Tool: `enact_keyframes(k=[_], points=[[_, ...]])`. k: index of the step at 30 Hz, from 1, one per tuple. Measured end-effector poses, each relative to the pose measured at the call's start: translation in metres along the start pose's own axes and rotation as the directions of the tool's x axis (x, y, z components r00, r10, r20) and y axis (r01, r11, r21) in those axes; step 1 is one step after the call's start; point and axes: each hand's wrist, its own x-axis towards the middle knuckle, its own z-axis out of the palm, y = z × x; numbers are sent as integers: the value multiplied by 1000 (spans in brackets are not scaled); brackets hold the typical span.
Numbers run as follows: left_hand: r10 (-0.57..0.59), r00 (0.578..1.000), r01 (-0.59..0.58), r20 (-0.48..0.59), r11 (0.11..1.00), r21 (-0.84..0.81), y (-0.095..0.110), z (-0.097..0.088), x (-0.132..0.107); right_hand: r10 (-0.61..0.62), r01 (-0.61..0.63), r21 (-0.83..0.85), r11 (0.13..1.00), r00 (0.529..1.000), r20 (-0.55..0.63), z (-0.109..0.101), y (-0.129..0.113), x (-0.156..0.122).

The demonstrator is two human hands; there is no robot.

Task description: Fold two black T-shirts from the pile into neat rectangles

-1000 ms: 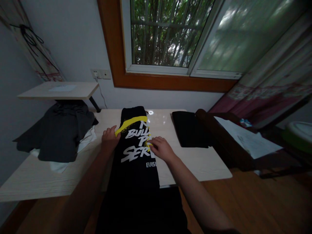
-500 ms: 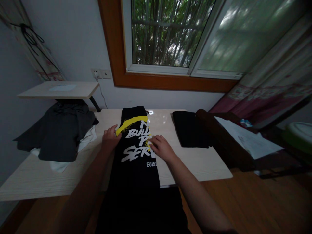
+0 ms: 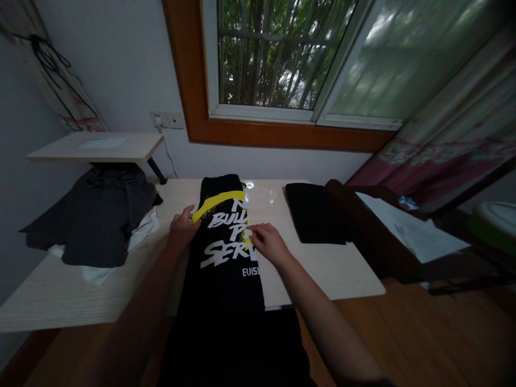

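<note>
A black T-shirt (image 3: 223, 252) with white lettering and a yellow stripe lies folded into a long narrow strip down the middle of the pale wooden table (image 3: 60, 301), its lower end hanging over the near edge. My left hand (image 3: 182, 228) rests on the strip's left edge by the yellow stripe, fingers curled over the cloth. My right hand (image 3: 269, 243) presses on the strip's right edge beside the lettering, fingers bent and close together.
A heap of dark grey and white clothes (image 3: 99, 220) sits at the table's left. A folded black garment (image 3: 314, 212) lies at the right. A dark wooden chair (image 3: 374, 236) with white paper stands right of the table. A small shelf (image 3: 97, 148) projects from the wall.
Both hands have stayed on the shirt's edges; the right hand has shifted slightly up along the right edge. The shirt has not moved.
</note>
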Motion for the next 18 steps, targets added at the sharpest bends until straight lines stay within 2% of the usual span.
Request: enact_keyframes(k=[5, 9, 11, 14, 16, 18], points=[[-1, 1000, 1, 8, 1000, -27, -4, 3, 2, 41, -42, 117, 992, 999, 6, 2, 3, 2], [12, 998, -9, 54, 998, -55, -2, -3, 0, 110, -117, 258, 959, 993, 42, 0, 6, 1], [35, 995, -28, 97, 997, -75, 1, -9, -2, 111, -139, 329, 934, 988, 103, -3, 9, 0], [68, 985, -51, 161, 993, -107, 5, -16, -5, 41, -153, 432, 889, 965, 258, -10, 16, -2], [85, 982, -65, 172, 991, -115, 6, -18, -6, -14, -159, 475, 866, 940, 341, -15, 20, -3], [98, 982, -80, 161, 990, -115, 6, -17, -6, -38, -160, 482, 862, 926, 376, -18, 21, -3]])
